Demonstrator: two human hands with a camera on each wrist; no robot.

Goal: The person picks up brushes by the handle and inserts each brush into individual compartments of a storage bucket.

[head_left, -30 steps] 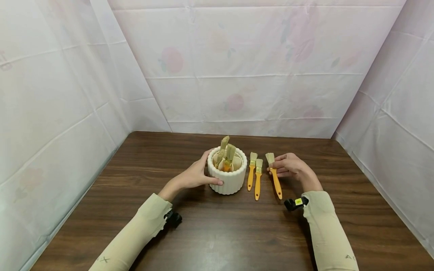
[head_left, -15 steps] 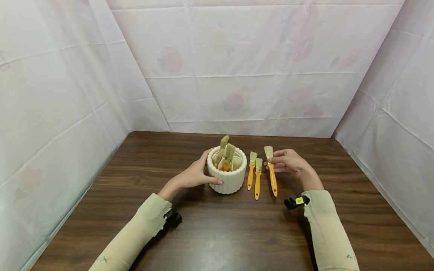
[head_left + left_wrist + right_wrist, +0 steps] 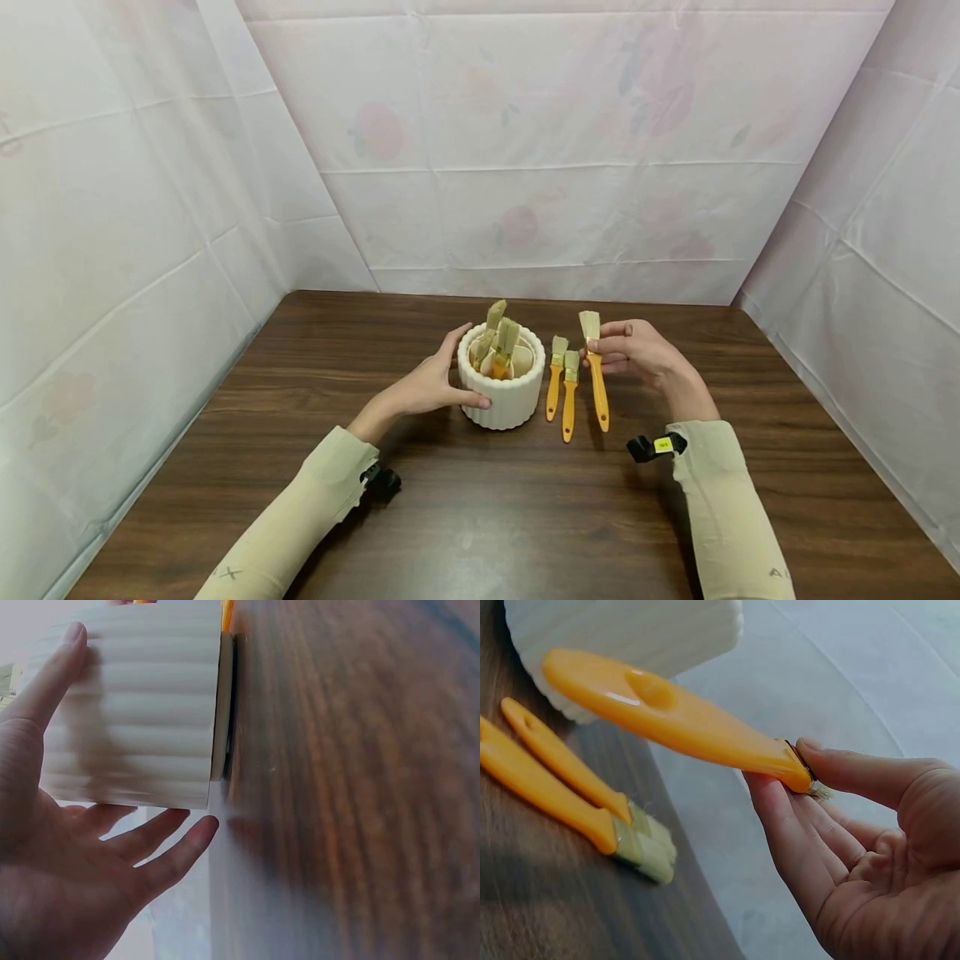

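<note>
1. Pinched at the ferrule between thumb and fingertips, the lifted brush hung from the right hand, its orange handle pointing down toward the table and its bristles up.
2. Compared with a second earlier, that brush had come off the wood: it had lain flat under the hand, and now it was raised and a little nearer the ribbed white pot. I judged the pickup done and the carry toward the pot only begun.
3. Meanwhile the left hand had not shifted; its straight fingers and thumb rested against the pot's side, steadying it without curling round.
4. Two more brushes lay side by side on the table between pot and lifted brush, untouched.
5. From the head view, brushes already standing in the pot were plain; neither wrist view showed them.
6. Only the right wrist view showed the pinch itself; only the left wrist view showed the open palm beside the pot's ribs.
</note>
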